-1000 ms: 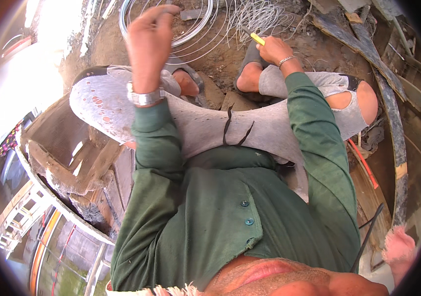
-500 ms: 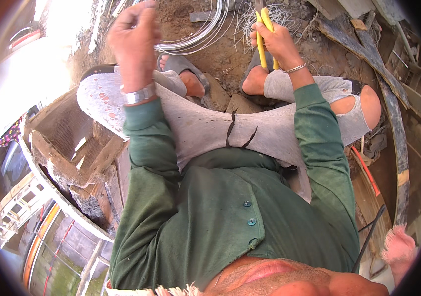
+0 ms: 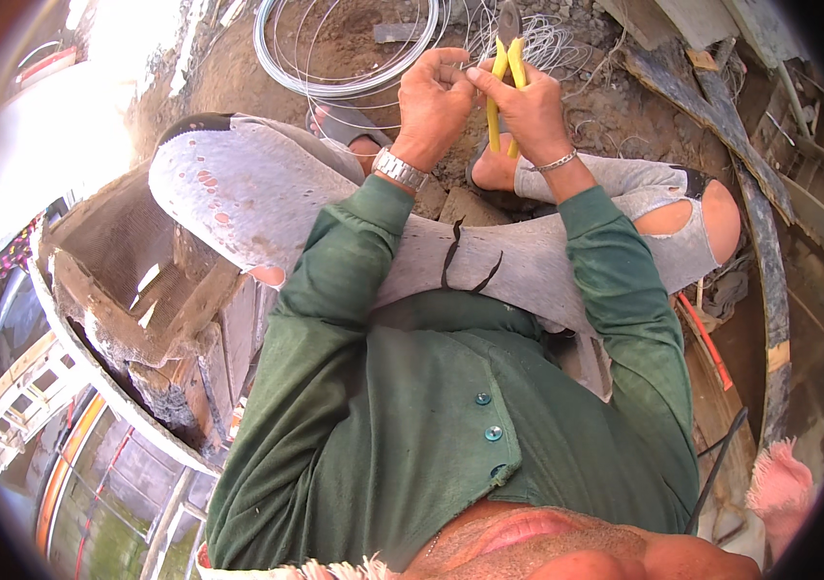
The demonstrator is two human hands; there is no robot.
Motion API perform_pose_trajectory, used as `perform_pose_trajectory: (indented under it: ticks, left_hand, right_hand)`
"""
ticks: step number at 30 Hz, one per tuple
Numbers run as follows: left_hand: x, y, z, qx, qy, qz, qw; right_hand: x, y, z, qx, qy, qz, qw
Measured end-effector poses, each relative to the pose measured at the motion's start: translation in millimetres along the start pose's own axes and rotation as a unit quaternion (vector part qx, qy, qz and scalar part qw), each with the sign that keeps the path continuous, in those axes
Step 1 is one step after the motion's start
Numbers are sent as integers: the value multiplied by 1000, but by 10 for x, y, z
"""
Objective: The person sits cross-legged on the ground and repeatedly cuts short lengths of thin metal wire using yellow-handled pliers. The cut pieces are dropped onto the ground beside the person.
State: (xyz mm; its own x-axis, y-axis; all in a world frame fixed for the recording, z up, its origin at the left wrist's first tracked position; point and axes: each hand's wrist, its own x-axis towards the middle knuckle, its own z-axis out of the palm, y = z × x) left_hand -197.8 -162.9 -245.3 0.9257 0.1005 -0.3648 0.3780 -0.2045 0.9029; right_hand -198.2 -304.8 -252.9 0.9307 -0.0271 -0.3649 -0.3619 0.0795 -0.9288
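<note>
My right hand (image 3: 535,108) grips pliers with yellow handles (image 3: 515,72); their dark metal jaws point away from me and the handles are slightly apart. My left hand (image 3: 436,104) is closed in a pinch close beside the pliers, its fingertips almost meeting those of my right hand. A thin strand of wire loops from the silvery wire coil (image 3: 259,43) to my left hand; the part inside the fingers is hidden. Beyond the pliers, a tangle of loose thin wire (image 3: 552,48) lies on the dirt.
My legs in torn grey trousers (image 3: 305,193) are spread below my hands. A rough wooden box (image 3: 93,242) stands at my left. Long weathered boards (image 3: 711,126) lie at the right, near an orange-red strip (image 3: 707,338). A flat grey piece (image 3: 397,33) rests by the coil.
My left hand has moved right and nearer to me, from the far left to beside the pliers. The wire coil is more fully uncovered. My right hand still holds the pliers, slightly lower.
</note>
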Motion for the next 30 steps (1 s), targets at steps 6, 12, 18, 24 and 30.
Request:
perform_pose_trajectory:
  ticks: [6, 12, 18, 24, 30]
  left_hand:
    - [-118, 70, -134, 169, -1, 119, 978]
    - [-197, 108, -237, 222, -29, 230, 947]
    - [-131, 46, -128, 217, 0, 247, 944]
    - [-108, 66, -93, 213, 10, 250, 944]
    - [-112, 40, -146, 224, 6, 233, 946]
  right_hand:
    - [268, -128, -378, 112, 69, 15, 991]
    - [430, -44, -601, 181, 78, -35, 980]
    - [189, -76, -357, 142, 103, -1, 985]
    - [90, -38, -221, 128, 77, -40, 988]
    - [194, -105, -315, 154, 79, -40, 984]
